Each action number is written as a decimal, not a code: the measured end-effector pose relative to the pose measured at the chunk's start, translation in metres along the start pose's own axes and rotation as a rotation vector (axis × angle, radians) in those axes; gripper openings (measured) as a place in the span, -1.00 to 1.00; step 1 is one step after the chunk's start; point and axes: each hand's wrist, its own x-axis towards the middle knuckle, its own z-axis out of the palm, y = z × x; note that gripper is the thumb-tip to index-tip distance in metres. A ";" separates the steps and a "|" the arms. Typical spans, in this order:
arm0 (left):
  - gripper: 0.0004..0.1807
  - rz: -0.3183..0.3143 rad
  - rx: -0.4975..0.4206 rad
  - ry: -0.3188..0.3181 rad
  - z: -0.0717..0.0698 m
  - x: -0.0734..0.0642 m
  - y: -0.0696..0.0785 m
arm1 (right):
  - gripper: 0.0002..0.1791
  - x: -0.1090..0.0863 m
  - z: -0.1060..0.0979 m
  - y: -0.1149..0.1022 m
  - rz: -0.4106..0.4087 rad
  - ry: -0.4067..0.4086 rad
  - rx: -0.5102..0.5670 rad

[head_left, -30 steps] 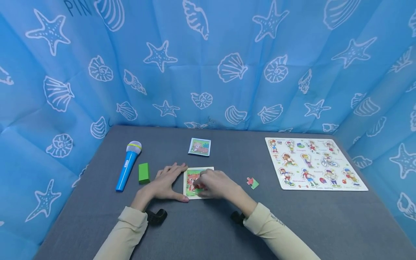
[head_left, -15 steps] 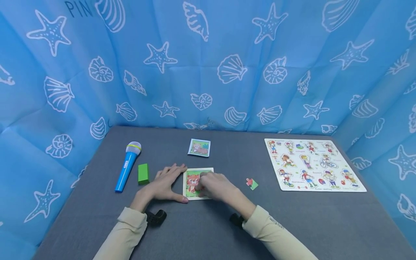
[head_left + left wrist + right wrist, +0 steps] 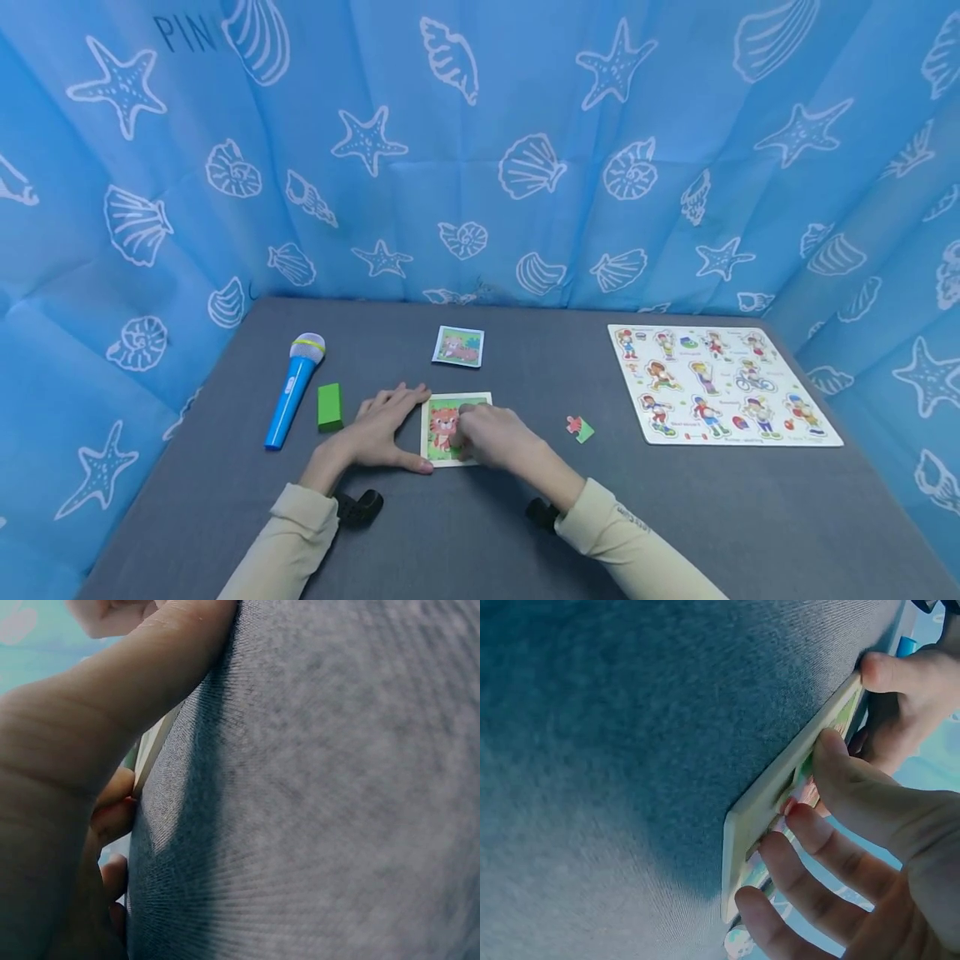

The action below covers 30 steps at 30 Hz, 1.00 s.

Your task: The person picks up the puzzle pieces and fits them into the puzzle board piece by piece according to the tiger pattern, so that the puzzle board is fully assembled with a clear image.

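Observation:
A small framed jigsaw puzzle with a tiger picture lies flat on the table. My left hand holds its left side, thumb at the near corner and a fingertip at the far corner. Over the right half of the puzzle, my right hand bends its fingers downward. The right wrist view shows the right thumb and fingertips on the picture around a puzzle piece, mostly hidden by them. A dark gap shows beside the fingertips. One loose red-and-green jigsaw piece lies right of the hand.
Beyond the puzzle lies a small picture card. At the left are a blue toy microphone and a green block. A white board with figure pictures lies at the right. A blue shell-patterned curtain stands behind the table.
The right fingers have shifted slightly over the puzzle, and more of the tiger shows beside them. The left hand stays at the puzzle's left side. The head view has tilted up slightly.

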 end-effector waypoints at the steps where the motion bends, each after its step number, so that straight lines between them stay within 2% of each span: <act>1: 0.25 -0.001 0.000 -0.001 0.000 -0.001 0.000 | -0.90 -0.001 0.000 -0.001 -0.003 -0.001 -0.004; 8: 0.25 -0.012 0.001 0.006 0.001 -0.001 0.002 | -0.91 0.000 0.001 0.001 0.016 0.027 -0.004; 11: 0.26 -0.008 -0.002 0.009 0.001 0.000 0.002 | -0.95 0.000 0.001 -0.001 0.025 0.000 -0.022; 15: 0.25 -0.009 0.000 0.003 0.002 0.000 0.001 | -0.90 -0.003 0.001 -0.003 0.021 -0.039 -0.039; 23: 0.23 -0.005 -0.009 0.011 0.003 -0.001 0.001 | -0.88 -0.007 0.001 -0.004 -0.018 0.003 -0.030; 30: 0.23 -0.009 -0.001 0.011 0.004 0.001 0.001 | -0.78 -0.012 -0.003 0.009 -0.071 0.001 -0.048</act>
